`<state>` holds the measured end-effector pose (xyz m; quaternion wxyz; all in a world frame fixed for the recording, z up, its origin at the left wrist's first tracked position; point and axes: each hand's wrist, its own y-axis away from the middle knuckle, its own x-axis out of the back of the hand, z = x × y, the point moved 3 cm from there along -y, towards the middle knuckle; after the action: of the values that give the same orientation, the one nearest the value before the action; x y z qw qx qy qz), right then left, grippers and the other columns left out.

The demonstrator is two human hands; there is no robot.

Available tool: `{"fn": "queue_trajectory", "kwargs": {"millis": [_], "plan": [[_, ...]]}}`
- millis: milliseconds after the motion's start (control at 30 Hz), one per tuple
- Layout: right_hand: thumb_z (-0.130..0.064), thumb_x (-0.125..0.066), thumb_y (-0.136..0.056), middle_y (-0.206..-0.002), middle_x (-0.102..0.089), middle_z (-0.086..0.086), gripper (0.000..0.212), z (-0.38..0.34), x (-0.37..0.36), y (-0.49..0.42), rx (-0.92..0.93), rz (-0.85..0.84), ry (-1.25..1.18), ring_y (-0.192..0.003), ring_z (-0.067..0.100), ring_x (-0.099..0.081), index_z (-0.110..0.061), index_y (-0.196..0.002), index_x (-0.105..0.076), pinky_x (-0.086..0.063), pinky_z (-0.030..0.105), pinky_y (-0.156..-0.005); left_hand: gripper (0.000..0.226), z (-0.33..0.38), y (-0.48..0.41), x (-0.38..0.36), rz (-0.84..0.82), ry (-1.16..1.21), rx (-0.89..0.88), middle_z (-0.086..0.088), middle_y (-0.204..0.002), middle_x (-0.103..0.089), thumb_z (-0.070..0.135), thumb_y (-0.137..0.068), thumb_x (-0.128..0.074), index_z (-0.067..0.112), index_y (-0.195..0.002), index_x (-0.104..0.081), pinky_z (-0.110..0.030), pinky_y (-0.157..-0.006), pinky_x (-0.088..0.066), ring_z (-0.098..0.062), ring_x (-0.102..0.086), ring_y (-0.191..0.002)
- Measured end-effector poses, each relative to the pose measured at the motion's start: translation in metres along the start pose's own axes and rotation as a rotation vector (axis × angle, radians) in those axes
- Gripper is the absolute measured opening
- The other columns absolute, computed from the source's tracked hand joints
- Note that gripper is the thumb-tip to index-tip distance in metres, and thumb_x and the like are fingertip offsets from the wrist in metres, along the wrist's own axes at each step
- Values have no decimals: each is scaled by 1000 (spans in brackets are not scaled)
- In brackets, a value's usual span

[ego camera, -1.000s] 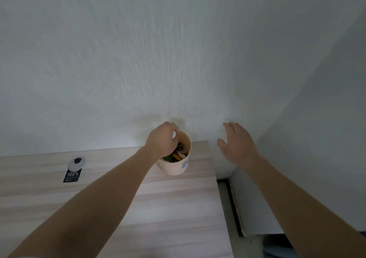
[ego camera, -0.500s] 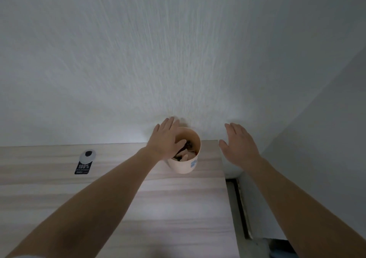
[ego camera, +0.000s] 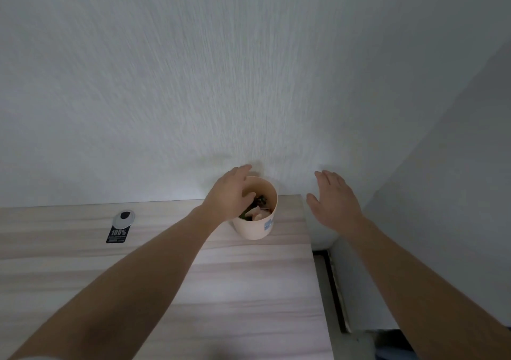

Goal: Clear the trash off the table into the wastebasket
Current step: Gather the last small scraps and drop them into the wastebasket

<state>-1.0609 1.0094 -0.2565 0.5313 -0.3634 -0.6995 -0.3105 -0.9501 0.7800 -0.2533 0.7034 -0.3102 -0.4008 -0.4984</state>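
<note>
Left on the bench (ego camera: pixel 249 290), well apart from the wastebasket (ego camera: pixel 254 228): black tag (ego camera: pixel 117 234) with white disc, lying flat. Probably light, thin, stiffish; best pinched at an edge. Farther right, by the wall: wastebasket upright, scraps inside. Left grip (ego camera: pixel 231 193) over its rim, fingers spread, holding nothing; right grip (ego camera: pixel 334 202) beside, spread. A second ago curled round something white; now released.
</note>
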Motion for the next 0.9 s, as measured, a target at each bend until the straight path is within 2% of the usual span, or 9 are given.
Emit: {"fn": "queue_trajectory", "kwargs": {"millis": [100, 167, 233, 300, 367, 533, 900], "plan": [[-38, -42, -95, -156, -26, 11, 64, 4, -2, 3, -10, -21, -6, -144, 29, -20, -11, -150, -24, -21, 43, -118, 80, 1, 1, 4, 4, 6, -15, 1, -142, -43, 29, -86, -65, 27, -150, -17, -29, -90, -46, -19, -55, -114], [-39, -41, -95, -156, -25, 11, 64, 4, -2, 3, -14, -29, -9, -144, 29, -20, -11, -150, -24, -22, 43, -118, 87, 1, 2, 6, -7, -30, -32, 1, -154, -27, 31, -85, -65, 29, -151, -8, -31, -91, -47, -22, -52, -121], [-39, -41, -95, -156, -26, 11, 64, 4, -3, 4, -14, -28, -6, -144, 29, -20, -11, -150, -24, -22, 43, -118, 90, 1, 3, 6, -8, -91, -33, 0, -161, -11, 35, -85, -64, 26, -152, -5, -35, -107, -37, -24, -34, -139], [-39, -41, -95, -156, -26, 11, 64, 3, -2, 3, -9, -21, -1, -144, 29, -21, -10, -150, -25, -22, 43, -117, 86, -1, 4, 8, 0, -160, -31, -4, -162, -5, 40, -88, -59, 21, -153, -6, -38, -118, -22, -24, -14, -147], [-39, -41, -95, -156, -26, 11, 64, 1, 0, 3, -5, -21, 1, -144, 29, -20, -10, -150, -24, -22, 43, -118, 79, -7, 5, 12, 11, -202, -25, -6, -162, -5, 43, -92, -53, 18, -152, -7, -42, -121, -16, -24, -7, -149], [-38, -41, -95, -156, -27, 11, 63, -6, 3, 3, 6, -19, 12, -144, 29, -21, -10, -150, -25, -23, 43, -117, 70, -28, 14, 26, 29, -258, 11, -8, -162, -7, 43, -97, -41, 16, -152, -9, -45, -120, -15, -24, -6, -149], [-37, -43, -96, -153, -32, 12, 61, -66, -1, 11, 88, -22, 115, -142, 29, -26, -9, -148, -28, -24, 43, -117, 59, -99, 66, 70, 117, -280, 140, -10, -159, -20, 32, -97, -39, 12, -150, -21, -44, -120, -13, -26, -13, -148]]}}
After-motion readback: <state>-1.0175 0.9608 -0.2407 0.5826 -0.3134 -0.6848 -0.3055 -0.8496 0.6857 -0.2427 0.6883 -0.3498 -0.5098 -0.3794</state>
